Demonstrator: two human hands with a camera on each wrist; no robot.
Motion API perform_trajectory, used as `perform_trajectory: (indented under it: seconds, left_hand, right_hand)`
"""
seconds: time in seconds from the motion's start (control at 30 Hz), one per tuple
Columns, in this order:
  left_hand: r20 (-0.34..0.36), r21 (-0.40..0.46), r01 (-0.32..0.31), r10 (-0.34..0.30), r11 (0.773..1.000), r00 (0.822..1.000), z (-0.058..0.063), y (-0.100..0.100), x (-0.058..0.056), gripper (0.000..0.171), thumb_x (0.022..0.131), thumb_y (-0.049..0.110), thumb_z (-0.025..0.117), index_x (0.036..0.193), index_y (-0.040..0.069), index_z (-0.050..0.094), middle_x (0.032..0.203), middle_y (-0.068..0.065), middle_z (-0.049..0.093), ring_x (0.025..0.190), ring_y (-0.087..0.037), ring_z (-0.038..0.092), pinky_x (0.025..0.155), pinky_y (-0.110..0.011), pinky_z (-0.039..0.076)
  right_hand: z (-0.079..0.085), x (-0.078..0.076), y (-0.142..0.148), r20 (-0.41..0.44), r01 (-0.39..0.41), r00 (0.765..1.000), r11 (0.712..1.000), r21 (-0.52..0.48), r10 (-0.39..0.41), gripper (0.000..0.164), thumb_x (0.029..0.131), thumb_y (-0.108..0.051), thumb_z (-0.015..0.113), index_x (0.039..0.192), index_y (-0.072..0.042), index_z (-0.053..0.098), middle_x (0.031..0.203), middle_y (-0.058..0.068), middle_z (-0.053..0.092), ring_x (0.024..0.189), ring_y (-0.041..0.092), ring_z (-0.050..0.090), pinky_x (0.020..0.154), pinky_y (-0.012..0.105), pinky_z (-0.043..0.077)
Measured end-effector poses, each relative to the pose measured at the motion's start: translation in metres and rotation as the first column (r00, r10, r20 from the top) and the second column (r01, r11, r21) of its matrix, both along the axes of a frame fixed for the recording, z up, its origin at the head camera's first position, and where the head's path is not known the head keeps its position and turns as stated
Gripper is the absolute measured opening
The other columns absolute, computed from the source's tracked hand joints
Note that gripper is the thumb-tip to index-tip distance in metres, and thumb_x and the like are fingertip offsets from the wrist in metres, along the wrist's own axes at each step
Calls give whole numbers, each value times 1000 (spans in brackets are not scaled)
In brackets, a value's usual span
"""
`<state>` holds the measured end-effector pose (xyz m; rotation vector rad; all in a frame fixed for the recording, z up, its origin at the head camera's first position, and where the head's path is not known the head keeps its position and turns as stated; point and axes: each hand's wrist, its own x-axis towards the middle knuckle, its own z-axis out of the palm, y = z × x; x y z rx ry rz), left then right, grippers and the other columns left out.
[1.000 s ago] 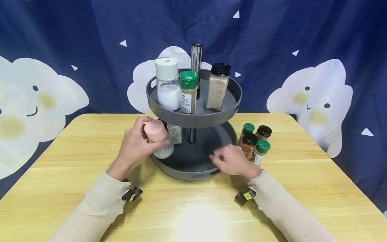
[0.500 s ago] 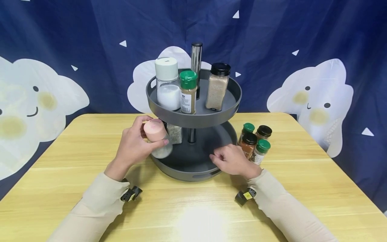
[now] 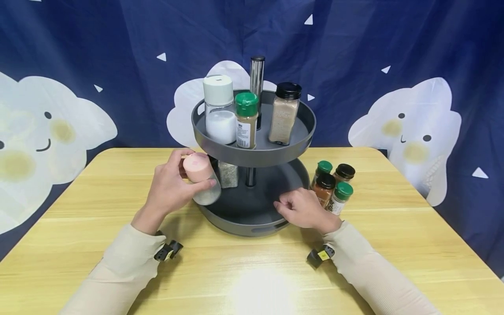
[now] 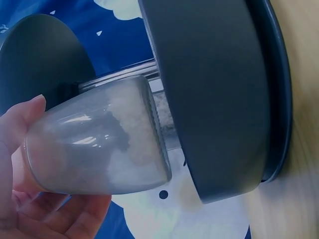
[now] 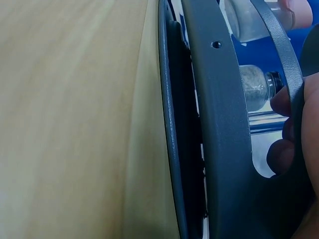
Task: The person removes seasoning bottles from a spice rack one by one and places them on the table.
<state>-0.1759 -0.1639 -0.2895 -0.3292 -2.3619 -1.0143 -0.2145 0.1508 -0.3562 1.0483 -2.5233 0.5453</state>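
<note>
My left hand (image 3: 167, 190) grips a glass seasoning jar (image 4: 94, 142) with a pink cap (image 3: 197, 166) and pale contents. It holds the jar tilted, overlapping the left rim of the lower tier in the head view. My right hand (image 3: 303, 209) has its fingers curled over the lower tier's rim (image 5: 286, 47) by the handle cutout; the fingers (image 5: 280, 155) show through that opening. The grey two-tier spice rack (image 3: 252, 155) stands on the table around a metal post. Inside the lower tier, near the held jar, is a dark-capped jar of greyish seasoning (image 3: 228, 175).
The upper tier holds a white-capped jar of white grains (image 3: 220, 124), a green-capped spice bottle (image 3: 246, 127) and a black-capped jar of tan powder (image 3: 283, 116). Several green- and black-capped bottles (image 3: 323, 192) cluster on the wooden table (image 3: 252, 271) right of the rack.
My left hand has shifted slightly left with the pink-capped jar, drawing it a little away from the greyish seasoning jar. My right hand stays at the rim.
</note>
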Motion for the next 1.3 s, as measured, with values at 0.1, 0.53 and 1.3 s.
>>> perform_trajectory:
  seconds: [0.1, 0.53, 1.3]
  left_hand:
    - [0, -11, -12, 12, 1000, 1000, 2, -2, 0, 66, 61, 26, 87, 112, 5, 52, 87, -14, 66, 70, -25, 60, 61, -40, 48]
    - [64, -53, -54, 58, 997, 996, 8, -11, 3, 66, 63, 31, 87, 111, 5, 50, 86, -15, 65, 74, -29, 58, 61, -40, 45]
    - [162, -132, -82, 103, 988, 981, 17, -25, 6, 68, 64, 32, 85, 111, 4, 44, 95, -25, 65, 86, -42, 51, 68, -47, 42]
  right_hand:
    - [0, 0, 0, -3, 0, 1000, 1000, -1, 0, 44, 84, -27, 59, 46, -24, 38, 44, -17, 29, 42, 4, 37, 34, 23, 23]
    - [2, 2, -1, -12, -5, 1000, 1000, -8, 5, 44, 84, -26, 60, 46, -24, 37, 43, -17, 28, 41, 3, 36, 34, 23, 23]
    - [0, 1, -1, -17, -4, 1000, 1000, -14, 3, 43, 83, -26, 60, 46, -25, 37, 43, -17, 29, 41, 3, 36, 34, 23, 23]
